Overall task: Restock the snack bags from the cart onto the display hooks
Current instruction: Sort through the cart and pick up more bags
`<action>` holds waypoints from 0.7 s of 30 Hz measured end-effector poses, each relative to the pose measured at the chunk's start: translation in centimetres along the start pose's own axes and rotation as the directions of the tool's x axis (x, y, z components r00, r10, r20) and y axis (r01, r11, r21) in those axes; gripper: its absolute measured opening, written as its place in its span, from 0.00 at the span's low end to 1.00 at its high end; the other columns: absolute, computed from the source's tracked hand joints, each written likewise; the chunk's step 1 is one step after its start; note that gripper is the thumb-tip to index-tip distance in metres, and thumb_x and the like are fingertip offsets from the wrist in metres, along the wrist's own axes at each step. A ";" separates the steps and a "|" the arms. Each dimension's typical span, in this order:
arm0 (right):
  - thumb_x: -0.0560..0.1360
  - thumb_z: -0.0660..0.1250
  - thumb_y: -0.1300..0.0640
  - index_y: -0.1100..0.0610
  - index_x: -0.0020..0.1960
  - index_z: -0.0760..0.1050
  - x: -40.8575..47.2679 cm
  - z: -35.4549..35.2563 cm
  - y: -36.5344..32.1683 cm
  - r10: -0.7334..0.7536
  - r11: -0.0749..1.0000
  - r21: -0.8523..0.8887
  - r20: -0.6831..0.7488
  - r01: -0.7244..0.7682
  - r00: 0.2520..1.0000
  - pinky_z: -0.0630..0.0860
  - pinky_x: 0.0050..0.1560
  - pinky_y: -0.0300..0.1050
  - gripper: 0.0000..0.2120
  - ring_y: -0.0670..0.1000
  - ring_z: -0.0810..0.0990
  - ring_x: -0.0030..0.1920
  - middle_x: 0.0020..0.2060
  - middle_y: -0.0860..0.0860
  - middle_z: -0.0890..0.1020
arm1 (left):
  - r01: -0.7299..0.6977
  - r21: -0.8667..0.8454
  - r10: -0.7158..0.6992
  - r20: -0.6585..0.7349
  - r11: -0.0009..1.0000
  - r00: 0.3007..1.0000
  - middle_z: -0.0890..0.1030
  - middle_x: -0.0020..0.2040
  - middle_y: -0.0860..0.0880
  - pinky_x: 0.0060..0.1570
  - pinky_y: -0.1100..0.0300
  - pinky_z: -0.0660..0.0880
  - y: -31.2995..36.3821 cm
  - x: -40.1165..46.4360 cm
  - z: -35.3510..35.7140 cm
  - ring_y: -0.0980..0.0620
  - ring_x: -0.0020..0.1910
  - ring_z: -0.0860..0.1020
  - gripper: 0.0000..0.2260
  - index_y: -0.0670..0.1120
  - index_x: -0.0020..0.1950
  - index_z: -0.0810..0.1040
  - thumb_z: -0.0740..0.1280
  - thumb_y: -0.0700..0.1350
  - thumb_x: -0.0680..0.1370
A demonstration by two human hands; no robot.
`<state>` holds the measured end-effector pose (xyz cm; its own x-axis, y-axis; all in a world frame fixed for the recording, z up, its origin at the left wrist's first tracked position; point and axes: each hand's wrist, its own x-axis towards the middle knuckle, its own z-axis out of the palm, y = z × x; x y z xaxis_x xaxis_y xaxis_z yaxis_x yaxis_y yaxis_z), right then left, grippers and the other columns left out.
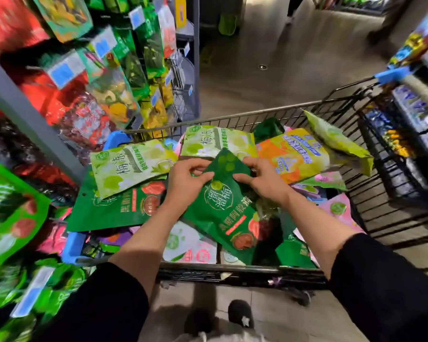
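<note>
Black sleeves (104, 304) fill the near edge, both forearms reaching forward over the near rail of the cart (232, 271).

Wire cart: occupies centre and right of the scene, piled to the rim with mixed snack bags. Visible on top: two light green bags (131, 166) at far left and far centre, an orange-and-yellow bag (294, 154) to the right, a flat dark green bag (114, 208) on the near left, pink and white packs underneath. Load looks close to full, so most of the restock is judged still to do.

Display rack (89, 77): runs up the left side, bags hanging in rows with blue price tags. Far lower section appears to show bare wire hooks (181, 82), though blur makes that uncertain. Near-left rows are already hung with green bags (8, 213).

Dark green snack bag (222, 203): held over the middle of the cart, tilted, top edge pointing far.

Left hand (186, 183): fingers curled, pinching the bag's upper left edge.

Right hand (262, 178): fingers curled, pinching the upper right edge.

Status: one bag in hand, none of it on a hook yet. Judged step is picking or orienting; hanging comes next.
</note>
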<state>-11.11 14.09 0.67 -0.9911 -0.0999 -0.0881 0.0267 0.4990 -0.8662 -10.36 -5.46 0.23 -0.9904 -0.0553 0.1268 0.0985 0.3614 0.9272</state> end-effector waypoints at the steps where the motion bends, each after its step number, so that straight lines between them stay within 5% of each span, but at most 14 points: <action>1: 0.72 0.74 0.57 0.61 0.58 0.77 0.5 -0.3 0.2 0.005 0.999 0.039 -0.072 -0.002 0.997 0.72 0.65 0.56 0.17 0.54 0.78 0.57 0.55 0.55 0.81 | 0.008 0.029 -0.006 -0.061 1.000 0.998 0.82 0.46 0.50 0.52 0.62 0.78 -0.1 0.2 -0.4 0.64 0.41 0.78 0.15 0.46 0.54 0.82 0.76 0.37 0.69; 3: 0.72 0.73 0.53 0.61 0.61 0.77 0.8 -1.1 -0.6 -0.005 0.983 0.178 -0.171 0.036 0.985 0.74 0.63 0.51 0.20 0.50 0.79 0.57 0.56 0.55 0.81 | 0.065 0.109 -0.046 -0.175 0.992 0.984 0.78 0.54 0.51 0.61 0.57 0.73 -0.5 0.5 -0.9 0.56 0.53 0.77 0.28 0.45 0.66 0.74 0.78 0.45 0.68; 4: 0.74 0.71 0.56 0.59 0.58 0.78 1.0 -1.5 -0.9 -0.004 0.961 0.270 -0.195 0.058 0.981 0.77 0.57 0.45 0.14 0.45 0.81 0.52 0.52 0.53 0.83 | 0.134 0.074 -0.116 -0.200 0.988 0.973 0.76 0.58 0.51 0.63 0.56 0.71 -0.5 0.6 -0.9 0.53 0.58 0.75 0.36 0.45 0.71 0.68 0.79 0.49 0.67; 6: 0.77 0.66 0.66 0.55 0.49 0.77 1.6 -1.8 -1.9 0.004 0.896 0.434 -0.216 0.092 0.976 0.77 0.43 0.34 0.07 0.38 0.80 0.39 0.41 0.46 0.83 | 0.268 -0.195 -0.295 -0.129 0.944 0.947 0.76 0.62 0.46 0.64 0.47 0.72 -0.1 0.6 -0.7 0.47 0.61 0.76 0.44 0.47 0.71 0.65 0.80 0.57 0.61; 9: 0.77 0.63 0.68 0.55 0.47 0.77 2.7 -0.8 -2.7 -0.013 0.838 0.534 -0.183 0.110 0.983 0.80 0.40 0.40 0.10 0.44 0.82 0.37 0.37 0.45 0.84 | 0.266 -0.393 -0.301 -0.030 0.880 0.953 0.84 0.54 0.46 0.60 0.44 0.75 0.1 0.7 0.0 0.46 0.54 0.82 0.25 0.48 0.56 0.78 0.80 0.54 0.63; 11: 0.77 0.64 0.67 0.54 0.45 0.78 3.7 -0.1 -2.9 -0.043 0.871 0.477 -0.167 0.119 0.985 0.80 0.45 0.46 0.10 0.48 0.81 0.40 0.38 0.48 0.84 | 0.216 -0.283 -0.261 -0.132 0.934 0.956 0.84 0.48 0.50 0.54 0.54 0.77 -0.1 0.7 0.0 0.54 0.47 0.82 0.09 0.48 0.48 0.81 0.76 0.44 0.70; 14: 0.77 0.66 0.63 0.52 0.36 0.75 5.9 0.6 -3.0 -0.065 0.951 0.285 -0.196 0.120 0.978 0.74 0.41 0.42 0.12 0.42 0.76 0.34 0.31 0.45 0.78 | 0.186 -0.177 -0.233 -0.298 0.966 0.926 0.83 0.44 0.51 0.42 0.67 0.76 -1.2 0.7 -1.0 0.64 0.39 0.80 0.08 0.44 0.48 0.80 0.75 0.41 0.72; 17: 0.79 0.63 0.57 0.60 0.47 0.78 9.0 1.3 -2.9 -0.065 0.998 0.003 -0.158 0.066 0.985 0.71 0.50 0.47 0.08 0.52 0.78 0.46 0.42 0.54 0.81 | 0.300 -0.147 -0.332 -0.488 0.943 0.807 0.83 0.42 0.47 0.47 0.51 0.79 -3.1 0.6 -2.8 0.46 0.43 0.82 0.13 0.42 0.47 0.80 0.78 0.47 0.69; 21: 0.80 0.60 0.59 0.63 0.65 0.72 12.7 1.5 -3.0 -0.080 0.907 -0.409 0.068 0.101 0.994 0.65 0.61 0.46 0.15 0.59 0.72 0.65 0.65 0.61 0.74 | 0.414 -0.148 -0.416 -0.588 0.898 0.693 0.83 0.44 0.48 0.52 0.47 0.78 -4.2 -0.5 -4.9 0.44 0.46 0.82 0.10 0.47 0.46 0.78 0.77 0.47 0.70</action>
<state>-23.58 9.99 1.41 -0.9788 -0.1983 -0.0518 -0.1295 0.7944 -0.5934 -9.83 -11.49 -2.06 -0.6707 -0.7362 -0.0903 -0.3067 0.1644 0.9375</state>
